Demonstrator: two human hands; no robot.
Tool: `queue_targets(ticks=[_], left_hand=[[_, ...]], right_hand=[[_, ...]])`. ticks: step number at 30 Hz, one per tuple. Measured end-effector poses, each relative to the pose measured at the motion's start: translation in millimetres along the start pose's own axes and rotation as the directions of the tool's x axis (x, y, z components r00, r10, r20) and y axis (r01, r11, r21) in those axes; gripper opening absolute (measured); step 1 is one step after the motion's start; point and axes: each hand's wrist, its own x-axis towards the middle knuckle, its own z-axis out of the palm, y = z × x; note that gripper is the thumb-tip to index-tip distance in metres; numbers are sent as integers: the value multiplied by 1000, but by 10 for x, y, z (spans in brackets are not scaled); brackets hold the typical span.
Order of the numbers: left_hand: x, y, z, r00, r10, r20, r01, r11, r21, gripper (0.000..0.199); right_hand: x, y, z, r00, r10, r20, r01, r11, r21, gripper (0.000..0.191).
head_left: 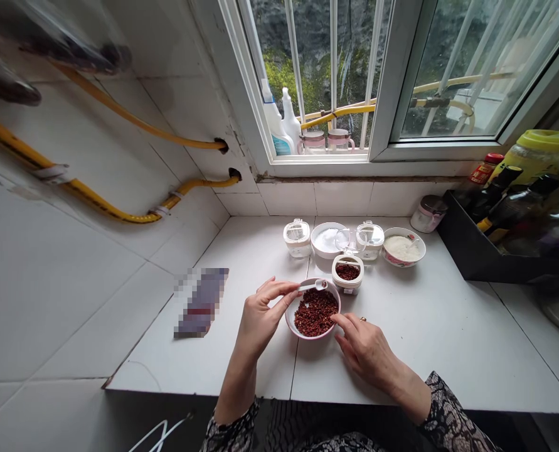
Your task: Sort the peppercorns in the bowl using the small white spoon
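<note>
My left hand (264, 314) pinches the handle of a small white spoon (320, 285) over the far rim of a pink-rimmed bowl (289, 321). Dark red peppercorn-like grains (314, 312) fill much of that bowl, and a little of something reddish shows in the spoon. At the bowl's right rim is my right hand (366, 348), fingers curled, thumb and fingertips close to or touching the edge; what they grip, if anything, is hard to see. Just behind the bowl stands a small open jar (347, 285) holding the same dark red grains.
Along the back stand two clear lidded jars (297, 240) (370, 242), a bowl of white powder (329, 240), and a flowered bowl of pale grains (401, 248). A black bin of bottles (490, 251) occupies the right. A blurred packet (202, 302) lies left; yellow pipes (119, 210) cross the wall.
</note>
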Motion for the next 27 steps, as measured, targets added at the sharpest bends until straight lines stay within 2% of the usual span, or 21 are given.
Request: queue_targets(ticks=[2,5,10,13,16,18,19,21,24,27], left_hand=[[104,90,44,994,91,-59,-89,996,25,16],[233,224,204,956,266,-127,-254,962,102,14],[280,319,511,862,506,-22,-480,829,286,25],[238,314,502,837,547,-15,-514,796,320,28],[171,265,301,865,498,-62,-466,842,272,19],[115,196,126,908,413,-76,-386,892,236,15],[84,152,49,931,359,-66,-337,915,223,13],[20,60,-54,968,248,28,-248,947,202,13],[-61,-44,-52,983,117,143,-145,968,207,15],[-103,-72,68,978,38,206,-78,979,189,16]], right_hand=[[-2,3,1,1000,2,-1,-2,1000,3,33],[-6,5,6,1000,7,5,-7,1000,12,34],[-13,7,17,999,34,24,-35,999,19,35],[-10,8,17,999,30,20,-30,999,16,34],[-5,6,12,1000,18,11,-18,1000,12,33],[-5,4,9,1000,9,7,-9,1000,11,33],[-6,4,9,1000,2,3,-2,1000,9,33],[-9,3,10,1000,-8,0,8,1000,2,33],[-12,5,9,1000,-1,5,1,1000,-6,33],[-9,7,9,1000,0,4,0,1000,3,33]])
